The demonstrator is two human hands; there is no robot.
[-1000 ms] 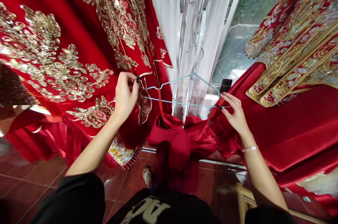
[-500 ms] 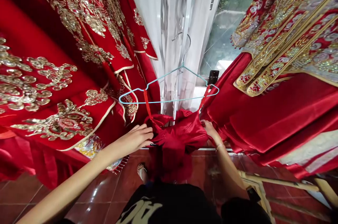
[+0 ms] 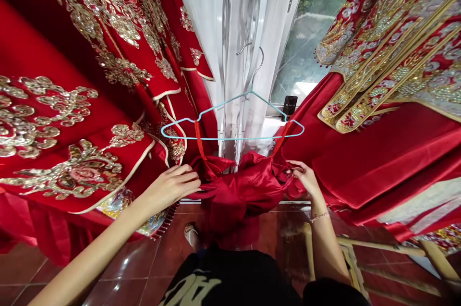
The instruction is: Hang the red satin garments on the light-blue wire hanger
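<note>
Red shiny cloth (image 3: 237, 195) hangs by thin straps (image 3: 200, 150) from a blue wire hanger (image 3: 230, 126), in front of a white curtain (image 3: 245, 56). The left hand (image 3: 171, 186) is open, with its fingertips on the cloth. The right hand (image 3: 304, 176) pinches the cloth's edge. Red robes with gold sewing (image 3: 72, 104) hang beside it, above a shiny brown tile floor (image 3: 122, 267), near a window (image 3: 306, 32).

The digits on the phone (image 3: 290, 105) are too small to be read. The fingertips of the right hand (image 3: 306, 178) are partly hidden in the red satin (image 3: 237, 200). The embroidered robes (image 3: 396, 56) are cut off by the picture's edges, as are the lettering on the black shirt (image 3: 194, 287) and the wooden frame (image 3: 378, 244).
</note>
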